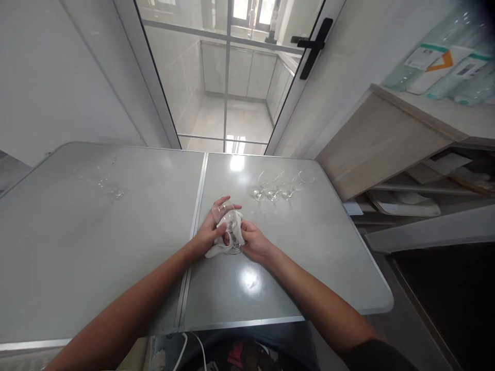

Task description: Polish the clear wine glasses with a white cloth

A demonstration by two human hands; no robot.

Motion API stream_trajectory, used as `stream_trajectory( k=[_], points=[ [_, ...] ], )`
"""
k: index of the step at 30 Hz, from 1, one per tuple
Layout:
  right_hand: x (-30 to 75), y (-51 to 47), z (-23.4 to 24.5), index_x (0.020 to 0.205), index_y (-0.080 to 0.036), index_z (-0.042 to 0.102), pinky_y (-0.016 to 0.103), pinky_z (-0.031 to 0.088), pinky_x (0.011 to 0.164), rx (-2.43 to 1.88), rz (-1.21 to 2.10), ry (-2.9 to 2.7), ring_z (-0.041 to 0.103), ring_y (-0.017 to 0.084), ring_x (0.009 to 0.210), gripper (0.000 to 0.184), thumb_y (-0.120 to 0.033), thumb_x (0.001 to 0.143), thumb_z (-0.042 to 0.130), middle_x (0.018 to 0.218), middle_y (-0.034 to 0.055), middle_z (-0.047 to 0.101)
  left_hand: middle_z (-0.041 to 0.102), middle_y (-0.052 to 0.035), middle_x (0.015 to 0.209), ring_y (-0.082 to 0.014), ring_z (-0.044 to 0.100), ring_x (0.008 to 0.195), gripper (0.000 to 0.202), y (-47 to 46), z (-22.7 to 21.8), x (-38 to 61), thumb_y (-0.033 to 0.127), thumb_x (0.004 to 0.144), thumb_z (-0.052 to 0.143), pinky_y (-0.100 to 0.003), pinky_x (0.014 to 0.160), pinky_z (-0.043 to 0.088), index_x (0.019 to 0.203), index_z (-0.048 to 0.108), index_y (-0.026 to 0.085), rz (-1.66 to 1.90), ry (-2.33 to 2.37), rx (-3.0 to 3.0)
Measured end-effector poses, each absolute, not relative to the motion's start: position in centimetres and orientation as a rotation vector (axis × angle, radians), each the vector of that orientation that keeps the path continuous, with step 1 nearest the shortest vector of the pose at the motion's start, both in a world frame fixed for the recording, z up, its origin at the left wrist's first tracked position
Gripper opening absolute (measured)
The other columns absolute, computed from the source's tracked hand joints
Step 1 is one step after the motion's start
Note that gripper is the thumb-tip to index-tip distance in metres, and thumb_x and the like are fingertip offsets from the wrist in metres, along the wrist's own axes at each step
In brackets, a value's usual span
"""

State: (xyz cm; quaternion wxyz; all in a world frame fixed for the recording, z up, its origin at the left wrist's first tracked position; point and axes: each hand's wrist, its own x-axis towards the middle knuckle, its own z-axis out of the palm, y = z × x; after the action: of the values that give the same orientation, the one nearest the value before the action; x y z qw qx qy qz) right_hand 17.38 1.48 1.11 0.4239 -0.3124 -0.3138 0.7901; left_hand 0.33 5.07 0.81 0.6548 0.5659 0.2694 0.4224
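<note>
My left hand (209,230) is wrapped round the bowl of a clear stemmed glass (223,210), held just over the table near the middle seam. The glass tilts, its foot toward me. A white cloth (236,222) lies against the bowl and stem, with one end hanging down under my left hand. On the right side, my right hand (255,242) pinches the cloth against the glass near the stem. Parts of the stem are hidden behind cloth and fingers.
Three stemmed glasses (273,195) stand in a row at the back right of the grey table (127,252). More clear glassware (110,188), hard to make out, is at the back left. A glass door (226,67) is behind; a shelf with wrapped bottles (436,67) stands right.
</note>
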Motion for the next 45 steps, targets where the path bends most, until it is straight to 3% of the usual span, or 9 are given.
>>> stream_trajectory(
  k=[4, 12, 15, 20, 26, 29, 36, 42, 45],
  points=[
    [17.9, 1.5, 2.1, 0.088, -0.018, 0.067, 0.029, 0.046, 0.062, -0.724, 2.098, -0.825, 0.059, 0.017, 0.066, 0.027, -0.044, 0.085, 0.074, 0.074, 0.0034, 0.067, 0.059, -0.0192, 0.143, -0.0287, 0.068, 0.111, 0.065, 5.4, 1.1, 0.1, 0.066, 0.094, 0.06, -0.031, 0.069, 0.06, 0.142, 0.051, 0.022, 1.032, 0.57, 1.145],
    [18.3, 1.7, 1.8, 0.094, -0.018, 0.067, 0.03, 0.049, 0.072, -0.726, 2.039, -0.989, 0.061, 0.017, 0.07, 0.037, -0.052, 0.087, 0.077, 0.077, 0.0024, 0.068, 0.066, -0.0195, 0.135, -0.0266, 0.071, 0.106, 0.066, 5.6, 1.1, -0.2, 0.064, 0.09, 0.069, -0.035, 0.078, 0.06, 0.139, 0.054, 0.023, 1.138, 0.659, 1.312],
    [18.4, 1.7, 1.6, 0.093, -0.018, 0.065, 0.029, 0.045, 0.068, -0.854, 1.799, -1.286, 0.057, 0.017, 0.07, 0.036, -0.053, 0.091, 0.071, 0.078, 0.0025, 0.066, 0.066, -0.0197, 0.135, -0.0279, 0.066, 0.12, 0.064, 5.8, 0.9, -0.1, 0.057, 0.089, 0.075, -0.037, 0.091, 0.057, 0.138, 0.054, 0.022, 1.2, 0.66, 1.356],
    [18.2, 1.3, 1.0, 0.092, -0.021, 0.063, 0.029, 0.038, 0.071, -1.255, 1.17, -1.515, 0.052, 0.018, 0.075, 0.01, -0.032, 0.092, 0.065, 0.083, 0.0013, 0.065, 0.065, -0.0196, 0.138, -0.028, 0.064, 0.125, 0.06, 6.1, 0.7, 0.1, 0.048, 0.088, 0.079, -0.04, 0.101, 0.053, 0.137, 0.057, 0.021, 1.193, 0.642, 1.326],
    [18.2, 1.6, 1.2, 0.083, -0.019, 0.063, 0.029, 0.037, 0.06, -0.785, 1.966, -1.072, 0.045, 0.015, 0.059, 0.018, -0.037, 0.083, 0.069, 0.064, -0.0008, 0.053, 0.069, -0.0201, 0.133, -0.0305, 0.069, 0.12, 0.063, 6.0, 0.5, -0.2, 0.046, 0.087, 0.08, -0.041, 0.098, 0.056, 0.139, 0.057, 0.018, 0.996, 0.536, 1.136],
    [18.6, 1.9, 1.5, 0.086, -0.017, 0.064, 0.028, 0.035, 0.058, -0.719, 2.11, -1.052, 0.042, 0.013, 0.057, 0.021, -0.037, 0.08, 0.068, 0.063, -0.0022, 0.049, 0.069, -0.0192, 0.133, -0.0303, 0.069, 0.12, 0.062, 5.9, 0.5, -0.3, 0.046, 0.087, 0.08, -0.041, 0.1, 0.056, 0.138, 0.058, 0.018, 0.984, 0.483, 1.112],
    [18.7, 1.5, 1.4, 0.093, -0.02, 0.063, 0.03, 0.039, 0.07, -1.467, 0.941, -1.625, 0.053, 0.021, 0.075, 0.016, -0.033, 0.083, 0.066, 0.078, 0.0033, 0.062, 0.07, -0.0186, 0.132, -0.0293, 0.07, 0.118, 0.062, 6.1, 0.6, 0.1, 0.036, 0.08, 0.089, -0.044, 0.105, 0.054, 0.131, 0.059, 0.018, 1.092, 0.655, 1.186],
    [19.2, 2.3, 1.4, 0.083, -0.018, 0.063, 0.03, 0.04, 0.061, -0.864, 1.983, -1.214, 0.049, 0.016, 0.056, 0.028, -0.046, 0.086, 0.064, 0.058, -0.001, 0.053, 0.071, -0.0207, 0.13, -0.0321, 0.071, 0.118, 0.064, 6.0, 0.5, -0.2, 0.049, 0.082, 0.084, -0.044, 0.1, 0.056, 0.131, 0.062, 0.015, 1.025, 0.579, 1.078],
    [19.2, 2.5, 1.1, 0.084, -0.017, 0.063, 0.029, 0.041, 0.062, -0.882, 1.933, -1.245, 0.051, 0.016, 0.059, 0.032, -0.049, 0.087, 0.064, 0.063, 0.0008, 0.058, 0.07, -0.021, 0.132, -0.0316, 0.072, 0.115, 0.064, 6.2, 0.3, -0.3, 0.046, 0.082, 0.086, -0.044, 0.098, 0.057, 0.132, 0.061, 0.015, 1.048, 0.579, 1.071]
  ],
)
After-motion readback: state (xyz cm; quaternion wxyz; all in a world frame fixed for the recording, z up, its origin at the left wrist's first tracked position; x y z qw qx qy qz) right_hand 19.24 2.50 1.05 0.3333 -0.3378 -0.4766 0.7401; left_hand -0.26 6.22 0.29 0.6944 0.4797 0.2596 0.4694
